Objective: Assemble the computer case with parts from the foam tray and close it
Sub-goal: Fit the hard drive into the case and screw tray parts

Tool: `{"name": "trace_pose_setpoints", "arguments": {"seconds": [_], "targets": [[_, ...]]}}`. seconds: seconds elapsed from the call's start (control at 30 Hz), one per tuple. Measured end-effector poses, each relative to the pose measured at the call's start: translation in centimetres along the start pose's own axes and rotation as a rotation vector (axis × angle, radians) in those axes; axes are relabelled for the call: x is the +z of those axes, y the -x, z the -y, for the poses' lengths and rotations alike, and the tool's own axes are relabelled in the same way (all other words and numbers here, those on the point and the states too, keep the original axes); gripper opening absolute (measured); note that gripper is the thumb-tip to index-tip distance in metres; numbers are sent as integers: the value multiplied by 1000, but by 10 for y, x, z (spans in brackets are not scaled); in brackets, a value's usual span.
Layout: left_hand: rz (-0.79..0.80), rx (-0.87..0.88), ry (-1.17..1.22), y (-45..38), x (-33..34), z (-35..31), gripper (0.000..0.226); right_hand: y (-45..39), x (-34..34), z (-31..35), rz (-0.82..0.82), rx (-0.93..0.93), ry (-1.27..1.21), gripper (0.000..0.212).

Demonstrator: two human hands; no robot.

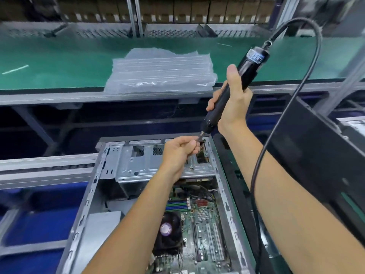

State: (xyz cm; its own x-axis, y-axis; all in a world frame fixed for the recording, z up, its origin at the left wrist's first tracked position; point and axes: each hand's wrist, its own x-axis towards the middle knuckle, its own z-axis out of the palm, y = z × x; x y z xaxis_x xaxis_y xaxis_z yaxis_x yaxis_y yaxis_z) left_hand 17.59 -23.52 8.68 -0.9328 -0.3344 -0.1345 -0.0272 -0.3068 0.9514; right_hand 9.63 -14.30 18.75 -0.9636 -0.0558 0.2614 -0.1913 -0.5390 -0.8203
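Driving a screw at the case's far edge.
Right hand (233,103) wraps the driver (235,89); left hand (180,151) pinches its bit (200,136) over the open case (138,175), with plastic wrap (160,71) on the tabletop (59,62) at 12 o'clock.

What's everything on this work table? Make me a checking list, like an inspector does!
Surface: green belt behind, metal rails in front.
Job's things: open computer case with motherboard and fan; black side panel leaning at right.
Clutter: clear plastic air-cushion wrap on the belt.
Grippers: right hand grips electric screwdriver; left hand pinches at its bit.
Cables: black cord loops from the screwdriver.
Surroundings: shelves of boxes behind.
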Motion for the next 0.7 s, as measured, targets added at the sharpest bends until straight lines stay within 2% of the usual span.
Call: {"name": "trace_pose_setpoints", "arguments": {"seconds": [0.23,0.33,0.5,0.63,0.7], "targets": [[18,18,-106,-8,5,4,15,-5,-8,-2,-31,-6,41,41],[26,21,-101,-11,8,6,15,-7,-11,-4,-12,-9,56,46],[74,80,-142,-14,12,14,24,-12,-15,-9,2,-13,72,43],[151,197,-491,-20,8,17,28,-12,-22,-21,95,0,177,36],[81,247,-648,-24,6,20,25,-9,-26,-27,138,4,223,35]]}}
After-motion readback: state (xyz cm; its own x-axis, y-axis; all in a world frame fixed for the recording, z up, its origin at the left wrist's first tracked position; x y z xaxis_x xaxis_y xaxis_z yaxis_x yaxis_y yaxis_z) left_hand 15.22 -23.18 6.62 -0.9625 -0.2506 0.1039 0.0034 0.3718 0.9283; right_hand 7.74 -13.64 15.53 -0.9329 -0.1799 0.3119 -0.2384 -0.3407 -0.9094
